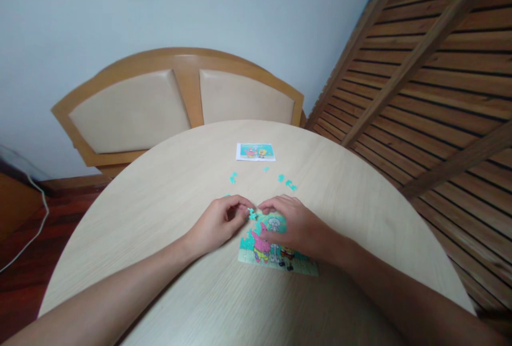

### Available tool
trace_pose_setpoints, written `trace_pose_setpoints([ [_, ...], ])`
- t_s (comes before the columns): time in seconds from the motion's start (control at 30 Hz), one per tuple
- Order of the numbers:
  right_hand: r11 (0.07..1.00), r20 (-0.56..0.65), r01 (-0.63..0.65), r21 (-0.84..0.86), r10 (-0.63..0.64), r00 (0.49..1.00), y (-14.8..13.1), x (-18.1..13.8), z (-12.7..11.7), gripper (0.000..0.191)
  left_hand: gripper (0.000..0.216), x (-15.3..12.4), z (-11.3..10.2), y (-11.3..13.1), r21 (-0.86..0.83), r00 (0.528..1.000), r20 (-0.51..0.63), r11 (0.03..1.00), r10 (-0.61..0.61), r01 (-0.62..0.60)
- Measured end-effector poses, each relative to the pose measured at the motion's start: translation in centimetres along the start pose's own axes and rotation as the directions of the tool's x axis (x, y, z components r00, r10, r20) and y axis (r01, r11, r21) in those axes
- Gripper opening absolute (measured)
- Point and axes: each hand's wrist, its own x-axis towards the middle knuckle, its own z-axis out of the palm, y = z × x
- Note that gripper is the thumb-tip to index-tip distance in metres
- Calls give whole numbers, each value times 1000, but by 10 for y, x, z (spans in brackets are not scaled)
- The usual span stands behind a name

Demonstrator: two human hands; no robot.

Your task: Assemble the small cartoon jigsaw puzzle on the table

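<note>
A partly assembled cartoon jigsaw puzzle (262, 255) lies flat on the table, with a pink figure, a pale figure and a yellow one on it. Its upper left part has a ragged edge. At that edge my left hand (218, 223) pinches a small turquoise puzzle piece (252, 214) between thumb and fingertips. My right hand (294, 223) rests over the puzzle's upper right part and hides some of it. The right fingers are bent, their tips near the puzzle's top edge; nothing shows held in them.
Several loose turquoise pieces (290, 185) lie beyond my hands on the round wooden table (160, 218). A small picture card (256, 152) with the cartoon lies farther back. Behind the table stands a padded wooden headboard-like panel (186, 63); slatted wood (432, 79) is on the right.
</note>
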Motion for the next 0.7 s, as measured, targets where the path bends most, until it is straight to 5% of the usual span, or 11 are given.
trace_pose_setpoints([
  [0.3,998,195,51,-47,-41,980,3,-3,-7,48,23,0,-5,3,219,980,136,960,146,-173],
  [0.7,996,211,90,-28,-83,974,7,-1,-9,48,21,0,-8,5,307,964,191,922,185,-238],
])
